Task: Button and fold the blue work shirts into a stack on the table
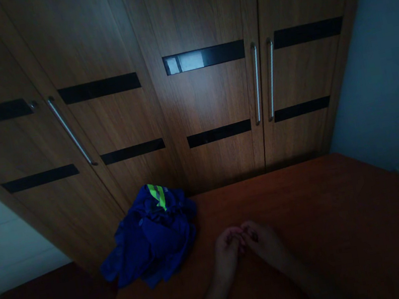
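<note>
A crumpled blue garment with a yellow-green reflective stripe is lying at the left edge of the brown bench, close to the wardrobe doors behind it and just left of the hands, not touching either.

The left hand is resting on the bench near the middle, its forearm coming up from the bottom edge and angling slightly right, fingers curled inward. The right hand is sitting just beside it, its forearm running in from the lower right, fingers likewise bent. The fingertips of the two hands are meeting or nearly meeting over the bench.

The room is dim, so I cannot tell whether either grip is pinching something small or is simply closed on nothing; the fingertips are blurring into shadow. Both forearms are being cut off by the bottom of the view.
</note>
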`<state>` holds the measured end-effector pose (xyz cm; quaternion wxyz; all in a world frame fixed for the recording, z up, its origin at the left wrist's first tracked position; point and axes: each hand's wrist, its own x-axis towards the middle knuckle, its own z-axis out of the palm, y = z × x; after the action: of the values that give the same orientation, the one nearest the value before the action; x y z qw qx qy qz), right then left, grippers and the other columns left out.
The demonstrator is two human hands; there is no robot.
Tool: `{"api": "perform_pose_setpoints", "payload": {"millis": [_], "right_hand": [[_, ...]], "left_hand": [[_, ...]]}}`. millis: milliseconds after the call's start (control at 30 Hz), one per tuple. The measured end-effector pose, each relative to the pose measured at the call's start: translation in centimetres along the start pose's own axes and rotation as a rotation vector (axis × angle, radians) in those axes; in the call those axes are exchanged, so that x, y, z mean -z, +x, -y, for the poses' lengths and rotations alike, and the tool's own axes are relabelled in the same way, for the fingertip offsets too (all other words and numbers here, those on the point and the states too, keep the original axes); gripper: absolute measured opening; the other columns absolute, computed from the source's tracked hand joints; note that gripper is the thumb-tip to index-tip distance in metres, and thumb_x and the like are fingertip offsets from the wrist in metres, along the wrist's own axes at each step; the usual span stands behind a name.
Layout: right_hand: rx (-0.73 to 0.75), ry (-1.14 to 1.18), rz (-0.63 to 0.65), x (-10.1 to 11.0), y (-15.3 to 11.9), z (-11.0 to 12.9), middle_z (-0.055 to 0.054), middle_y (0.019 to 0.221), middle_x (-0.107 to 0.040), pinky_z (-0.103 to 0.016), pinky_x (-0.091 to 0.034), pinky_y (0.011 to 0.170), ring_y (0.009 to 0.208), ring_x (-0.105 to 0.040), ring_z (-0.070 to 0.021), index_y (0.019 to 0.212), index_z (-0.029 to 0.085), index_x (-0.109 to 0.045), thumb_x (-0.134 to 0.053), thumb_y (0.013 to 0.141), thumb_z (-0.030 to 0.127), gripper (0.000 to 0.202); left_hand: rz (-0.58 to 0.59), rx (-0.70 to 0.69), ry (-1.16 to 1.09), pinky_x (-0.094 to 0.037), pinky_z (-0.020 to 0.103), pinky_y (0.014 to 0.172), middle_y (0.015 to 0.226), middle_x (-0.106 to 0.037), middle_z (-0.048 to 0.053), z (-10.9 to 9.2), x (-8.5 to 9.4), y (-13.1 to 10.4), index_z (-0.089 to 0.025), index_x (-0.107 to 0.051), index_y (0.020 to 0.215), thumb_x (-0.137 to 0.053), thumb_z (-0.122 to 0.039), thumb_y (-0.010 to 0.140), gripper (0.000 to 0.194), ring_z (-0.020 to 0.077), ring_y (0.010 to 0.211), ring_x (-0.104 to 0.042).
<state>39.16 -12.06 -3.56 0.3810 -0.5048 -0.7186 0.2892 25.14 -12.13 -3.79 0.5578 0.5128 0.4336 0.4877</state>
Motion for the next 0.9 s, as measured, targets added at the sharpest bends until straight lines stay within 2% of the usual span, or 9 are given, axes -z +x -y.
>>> {"api": "perform_pose_setpoints", "payload": {"millis": [267, 433, 533, 633, 700, 800, 900], "right_hand": [[0.012, -0.120, 0.039, 0.2, -0.1, -0.1, 0.001, 0.069, -0.066, -0.021, -0.038, 0.059, 0.062, -0.059, -0.0120, 0.085, 0.022, -0.062, -0.049, 0.082, 0.019, 0.014], [0.042, -0.119, 0.069, 0.5, 0.0, -0.3, 0.001, 0.072, -0.068, -0.021, -0.040, 0.060, 0.063, -0.060, -0.0122, 0.084, 0.022, -0.063, -0.048, 0.083, 0.019, 0.015], [0.055, -0.122, 0.092, 0.8, 0.2, -0.5, 0.000, 0.074, -0.069, -0.021, -0.042, 0.062, 0.066, -0.062, -0.0128, 0.085, 0.022, -0.064, -0.047, 0.084, 0.019, 0.018], [0.077, -0.116, 0.080, 1.1, 0.3, -1.0, -0.002, 0.082, -0.071, -0.023, -0.044, 0.068, 0.073, -0.064, -0.0145, 0.087, 0.022, -0.066, -0.044, 0.085, 0.019, 0.022], [0.083, -0.123, 0.033, 1.0, 0.4, -1.5, -0.004, 0.090, -0.071, -0.026, -0.045, 0.073, 0.080, -0.065, -0.0162, 0.091, 0.022, -0.066, -0.041, 0.085, 0.019, 0.025], [0.052, -0.155, -0.055, 0.6, 0.4, -2.1, -0.006, 0.092, -0.070, -0.027, -0.045, 0.074, 0.082, -0.065, -0.0179, 0.100, 0.021, -0.063, -0.041, 0.086, 0.022, 0.026], [0.013, -0.188, -0.058, 0.1, 0.3, -2.2, -0.003, 0.078, -0.068, -0.025, -0.043, 0.065, 0.069, -0.062, -0.0160, 0.098, 0.021, -0.061, -0.044, 0.086, 0.026, 0.021]], "left_hand": [[0.031, -0.021, -0.001, -0.034, 0.020, 0.047, 0.061, -0.056, -0.002, 0.6, 0.3, 0.2, -0.016, -0.062, 0.080, -0.050, -0.026, 0.070, 0.018, 0.0094, 0.049, -0.047], [0.016, -0.043, 0.040, -0.035, 0.020, 0.048, 0.061, -0.055, -0.002, 1.0, 0.2, 0.3, -0.016, -0.059, 0.080, -0.048, -0.023, 0.072, 0.016, 0.0093, 0.049, -0.048], [0.001, -0.052, 0.136, -0.038, 0.020, 0.048, 0.064, -0.057, -0.001, 1.4, 0.0, 0.2, -0.016, -0.058, 0.082, -0.044, -0.021, 0.075, 0.016, 0.0101, 0.050, -0.051], [-0.024, -0.142, 0.410, -0.046, 0.025, 0.058, 0.071, -0.064, 0.003, 0.8, 0.0, -0.2, -0.017, -0.059, 0.087, -0.040, -0.020, 0.081, 0.020, 0.0142, 0.061, -0.059], [-0.073, -0.263, 0.705, -0.049, 0.031, 0.074, 0.087, -0.068, 0.007, -1.0, 0.6, -0.7, -0.018, -0.062, 0.096, -0.041, -0.020, 0.084, 0.024, 0.0190, 0.079, -0.064], [-0.230, -0.448, 1.057, -0.045, 0.036, 0.092, 0.113, -0.064, 0.011, -6.4, 2.5, -1.4, -0.018, -0.058, 0.114, -0.042, -0.021, 0.086, 0.033, 0.0233, 0.103, -0.060], [-0.535, -0.554, 1.276, -0.041, 0.039, 0.097, 0.118, -0.061, 0.013, -13.1, 5.3, -1.6, -0.015, -0.055, 0.119, -0.041, -0.031, 0.089, 0.036, 0.0258, 0.109, -0.056]]}}
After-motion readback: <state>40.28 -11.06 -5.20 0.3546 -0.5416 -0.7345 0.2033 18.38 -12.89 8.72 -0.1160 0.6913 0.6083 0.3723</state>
